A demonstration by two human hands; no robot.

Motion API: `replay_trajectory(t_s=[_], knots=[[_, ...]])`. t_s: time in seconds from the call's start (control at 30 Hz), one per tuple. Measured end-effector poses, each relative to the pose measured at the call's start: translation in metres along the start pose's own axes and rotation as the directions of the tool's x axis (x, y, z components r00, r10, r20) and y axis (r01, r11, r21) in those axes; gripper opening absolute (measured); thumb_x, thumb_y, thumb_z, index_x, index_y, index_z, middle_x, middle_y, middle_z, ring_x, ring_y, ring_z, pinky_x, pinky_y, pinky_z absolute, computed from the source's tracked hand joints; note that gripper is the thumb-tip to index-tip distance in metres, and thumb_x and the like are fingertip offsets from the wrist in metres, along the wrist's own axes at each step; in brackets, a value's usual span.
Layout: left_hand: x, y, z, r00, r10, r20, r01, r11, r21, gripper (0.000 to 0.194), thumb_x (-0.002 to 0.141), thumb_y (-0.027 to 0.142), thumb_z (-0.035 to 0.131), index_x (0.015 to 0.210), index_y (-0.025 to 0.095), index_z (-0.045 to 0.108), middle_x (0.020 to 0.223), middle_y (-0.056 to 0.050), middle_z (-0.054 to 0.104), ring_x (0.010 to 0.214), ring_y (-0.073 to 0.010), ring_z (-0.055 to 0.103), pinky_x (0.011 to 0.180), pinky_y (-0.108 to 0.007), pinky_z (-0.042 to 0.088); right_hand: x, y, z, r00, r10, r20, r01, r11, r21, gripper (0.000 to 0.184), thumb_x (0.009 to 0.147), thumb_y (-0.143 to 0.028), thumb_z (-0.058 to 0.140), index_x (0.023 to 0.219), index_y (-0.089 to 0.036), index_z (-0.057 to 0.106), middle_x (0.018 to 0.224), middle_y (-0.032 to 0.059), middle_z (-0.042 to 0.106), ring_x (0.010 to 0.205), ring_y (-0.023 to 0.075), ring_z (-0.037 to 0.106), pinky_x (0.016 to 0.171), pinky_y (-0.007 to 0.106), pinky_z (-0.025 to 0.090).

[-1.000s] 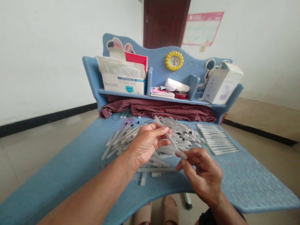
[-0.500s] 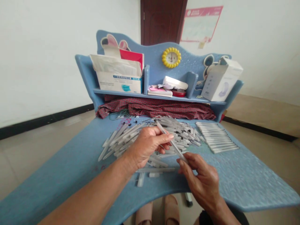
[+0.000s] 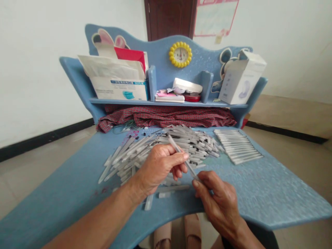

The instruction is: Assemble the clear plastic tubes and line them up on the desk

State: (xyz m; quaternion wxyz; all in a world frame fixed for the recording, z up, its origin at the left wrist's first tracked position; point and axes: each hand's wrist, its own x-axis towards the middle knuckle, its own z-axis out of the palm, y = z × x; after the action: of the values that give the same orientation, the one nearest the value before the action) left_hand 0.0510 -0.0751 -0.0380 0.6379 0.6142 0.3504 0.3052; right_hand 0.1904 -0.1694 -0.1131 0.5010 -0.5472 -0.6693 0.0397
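My left hand [image 3: 160, 166] pinches a thin translucent pen barrel [image 3: 174, 146] that slants up and away from me. My right hand [image 3: 216, 199] is closed on the near, lower end of that same barrel, fingers curled round it. Both hands hover just above the blue desk [image 3: 272, 193]. Behind and under them lies a loose heap of similar grey-white pen barrels [image 3: 155, 145]. Several barrels lie side by side in a tidy row [image 3: 237, 146] to the right of the heap. A few short pieces [image 3: 171, 188] lie below my left hand.
A red checked cloth [image 3: 166, 117] lies bunched under the desk's shelf. The shelf holds a mask box [image 3: 116, 81], a small stack of papers [image 3: 169, 97], a red tin, and a tilted white box [image 3: 240, 83]. A yellow clock [image 3: 181, 54] hangs above. My feet [image 3: 178, 235] show below the desk edge.
The view has tilted and shifted, so the desk sits higher and more leftward. My right hand has closed further over the barrel's near end and dropped slightly; my left hand keeps its pinch.
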Motion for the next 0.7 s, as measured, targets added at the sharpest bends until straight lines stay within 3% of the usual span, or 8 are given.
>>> replay_trajectory(t_s=[0.57, 0.7], knots=[[0.0032, -0.009, 0.0069, 0.999, -0.036, -0.019, 0.035, 0.999, -0.035, 0.015, 0.072, 0.028, 0.063, 0.068, 0.015, 0.057, 0.053, 0.002, 0.061, 0.04, -0.0096, 0.052, 0.041, -0.02, 0.041, 0.0006, 0.0021, 0.0047, 0.992, 0.127, 0.009, -0.127, 0.989, 0.074, 0.009, 0.087, -0.022, 0.047, 0.078, -0.019, 0.048, 0.05, -0.0072, 0.046, 0.039, 0.0068, 0.047, 0.042, 0.018, 0.034], [0.0044, -0.0044, 0.0018, 0.996, -0.035, -0.078, 0.033, 0.999, -0.024, 0.018, 0.072, 0.032, 0.065, 0.064, 0.016, 0.059, 0.051, 0.002, 0.06, 0.042, -0.0096, 0.051, 0.042, -0.02, 0.04, 0.0055, 0.0, 0.008, 1.0, 0.022, 0.007, -0.023, 0.996, 0.081, 0.013, 0.088, -0.03, 0.048, 0.08, -0.019, 0.049, 0.049, -0.0078, 0.042, 0.038, 0.0064, 0.04, 0.04, 0.018, 0.031]])
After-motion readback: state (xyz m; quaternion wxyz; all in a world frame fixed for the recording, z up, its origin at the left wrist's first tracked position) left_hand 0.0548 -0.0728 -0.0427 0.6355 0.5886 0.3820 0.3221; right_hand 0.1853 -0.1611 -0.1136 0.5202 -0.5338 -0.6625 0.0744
